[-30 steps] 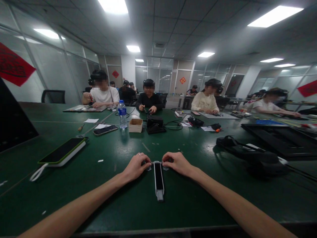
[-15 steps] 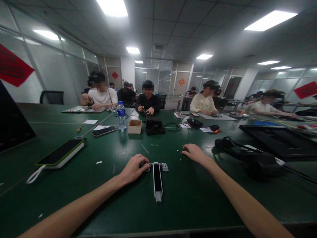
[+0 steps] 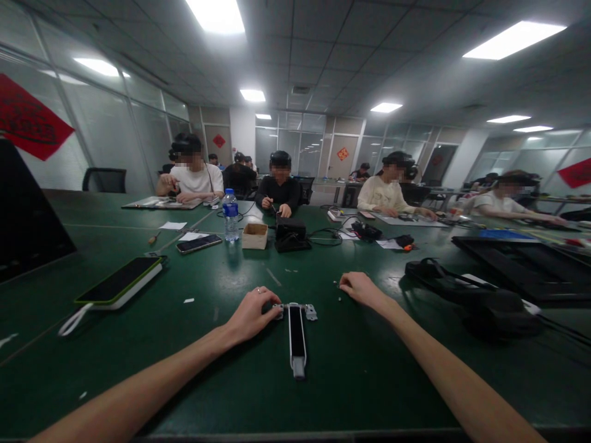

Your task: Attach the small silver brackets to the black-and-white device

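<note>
My left hand (image 3: 257, 314) is closed, thumb and fingers pinching the left end of a small silvery metal bracket (image 3: 311, 312). The bracket lies across the top of a narrow black strip with a white frame (image 3: 298, 338) and a grey lower tip, flat on the green table. My right hand (image 3: 362, 288) rests at the table further right and higher up, its fingers drawn together and pointing down-left. Whatever its fingertips may hold is hidden. Tiny light-coloured parts (image 3: 340, 299) lie just beside those fingertips.
On the green table (image 3: 207, 394) a corded phone-like device (image 3: 120, 280) lies left. Further back stand a water bottle (image 3: 230, 215), an open box (image 3: 255, 236) and a black device (image 3: 292, 234). A black headset (image 3: 475, 295) lies right. Several people sit opposite.
My right hand's fingers have drawn closer together near the tiny parts. My left hand stays at the bracket. The whole view has shifted slightly.
</note>
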A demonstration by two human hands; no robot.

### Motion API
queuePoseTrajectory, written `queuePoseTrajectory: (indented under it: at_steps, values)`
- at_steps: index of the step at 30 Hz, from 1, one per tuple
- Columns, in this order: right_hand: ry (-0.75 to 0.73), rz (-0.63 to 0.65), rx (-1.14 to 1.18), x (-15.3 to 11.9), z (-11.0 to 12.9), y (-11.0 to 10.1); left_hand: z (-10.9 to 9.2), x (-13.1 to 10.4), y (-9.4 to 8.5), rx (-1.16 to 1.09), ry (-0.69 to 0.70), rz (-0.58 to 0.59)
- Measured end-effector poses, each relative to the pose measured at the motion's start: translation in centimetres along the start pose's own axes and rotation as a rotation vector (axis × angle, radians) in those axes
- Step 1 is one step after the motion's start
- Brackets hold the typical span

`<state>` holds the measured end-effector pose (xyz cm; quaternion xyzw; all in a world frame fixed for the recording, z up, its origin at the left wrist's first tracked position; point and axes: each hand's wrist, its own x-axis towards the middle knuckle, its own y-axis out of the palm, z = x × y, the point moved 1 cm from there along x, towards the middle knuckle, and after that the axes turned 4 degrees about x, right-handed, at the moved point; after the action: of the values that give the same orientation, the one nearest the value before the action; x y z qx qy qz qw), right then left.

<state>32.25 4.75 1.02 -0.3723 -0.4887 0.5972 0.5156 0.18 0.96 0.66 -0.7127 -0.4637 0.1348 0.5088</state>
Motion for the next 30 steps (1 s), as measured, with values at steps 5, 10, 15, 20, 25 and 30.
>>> queuePoseTrajectory:
  at_steps: [5,10,15,20,25,30]
  values:
    - [0.026,-0.002,0.053,-0.3,0.5,0.0,0.0,-0.1,0.0,-0.003,-0.004,-0.019]
    - [-0.178,-0.085,0.236,-1.8,4.9,-0.2,-0.5,-0.2,0.2,0.001,0.044,-0.092]
    - [-0.386,-0.090,0.472,-4.0,11.3,1.0,-1.8,-0.4,0.8,0.013,0.242,-0.123]
    - [-0.374,-0.103,0.627,-4.6,13.2,2.0,-2.4,-0.5,0.8,0.036,0.325,-0.145]
    - [-0.341,-0.096,0.681,-4.5,13.1,2.4,-2.2,-0.4,0.5,0.046,0.269,-0.169]
    - [-0.348,-0.104,0.678,-4.7,13.6,2.4,-2.2,-0.3,0.5,0.045,0.256,-0.190]
